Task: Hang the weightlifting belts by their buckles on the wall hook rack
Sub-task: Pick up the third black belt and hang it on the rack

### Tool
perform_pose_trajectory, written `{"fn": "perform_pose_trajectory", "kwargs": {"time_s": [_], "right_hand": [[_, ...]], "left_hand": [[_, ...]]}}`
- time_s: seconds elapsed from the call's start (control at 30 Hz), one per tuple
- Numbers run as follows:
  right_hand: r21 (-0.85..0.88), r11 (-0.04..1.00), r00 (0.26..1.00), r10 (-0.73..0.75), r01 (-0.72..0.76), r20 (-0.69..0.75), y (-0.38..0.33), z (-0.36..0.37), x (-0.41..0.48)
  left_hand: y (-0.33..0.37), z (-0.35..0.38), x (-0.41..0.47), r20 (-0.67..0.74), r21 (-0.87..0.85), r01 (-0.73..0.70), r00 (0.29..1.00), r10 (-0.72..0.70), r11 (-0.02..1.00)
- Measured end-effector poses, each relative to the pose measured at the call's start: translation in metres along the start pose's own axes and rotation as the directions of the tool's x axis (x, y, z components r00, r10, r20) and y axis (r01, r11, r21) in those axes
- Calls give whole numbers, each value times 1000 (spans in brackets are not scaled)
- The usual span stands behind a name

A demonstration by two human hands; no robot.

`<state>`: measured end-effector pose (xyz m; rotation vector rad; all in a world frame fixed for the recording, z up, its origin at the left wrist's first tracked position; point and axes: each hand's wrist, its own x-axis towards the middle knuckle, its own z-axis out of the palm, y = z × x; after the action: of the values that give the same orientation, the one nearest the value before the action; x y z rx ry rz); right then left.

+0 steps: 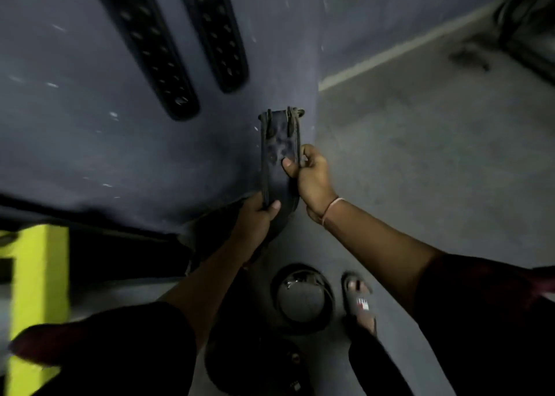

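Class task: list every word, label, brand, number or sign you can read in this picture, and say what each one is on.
Nothing here can be read as text.
held belt: pale worn marks near the buckle end, too blurred to tell whether they are letters.
sandal: a small red and white patch on the strap, too blurred to read.

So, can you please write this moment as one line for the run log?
belt: buckle up, not hung | left hand: grips low | right hand: pinches edge | already hanging: two other belts
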<state>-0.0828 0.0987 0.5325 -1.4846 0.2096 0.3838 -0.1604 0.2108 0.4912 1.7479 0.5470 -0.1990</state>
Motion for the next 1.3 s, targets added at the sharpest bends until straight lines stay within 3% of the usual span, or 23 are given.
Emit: {"fn": "perform_pose_trajectory", "kwargs": {"time_s": [0.13,0.27,0.5,0.6,0.73,0.93,1.07,1.17,1.23,1.3], "right_hand": [[-88,983,981,-151,162,118,-89,33,-50],[-55,964,953,-246,259,174,-174,56,-96],[4,896,869,-431,444,241,-311,81,-178],[54,840,789,-528,540,314,-366,85,-215],[120,757,659,-626,643,417,-440,90,-254],[171,695,549,-674,699,495,-541,75,-296],[189,661,566,-731,726,380,-583,61,-311],[178,653,508,-708,736,491,-600,47,-319],[127,672,513,-660,729,548,-593,39,-319],[144,659,511,-685,738,520,-587,37,-316]], "left_hand": [[80,-44,-59,-69,-121,-117,992,110,986],[159,-87,-102,-162,-97,-213,967,196,972],[286,-130,-195,-306,-150,-470,859,411,870],[329,-135,-233,-414,-126,-568,775,477,814],[389,-142,-274,-578,38,-683,580,574,729],[496,-151,-317,-621,174,-797,367,693,579],[547,-146,-333,-630,168,-835,318,709,523],[573,-145,-342,-633,190,-848,280,722,495],[591,-149,-348,-653,190,-857,254,713,479],[608,-156,-351,-674,222,-845,227,703,486]]}}
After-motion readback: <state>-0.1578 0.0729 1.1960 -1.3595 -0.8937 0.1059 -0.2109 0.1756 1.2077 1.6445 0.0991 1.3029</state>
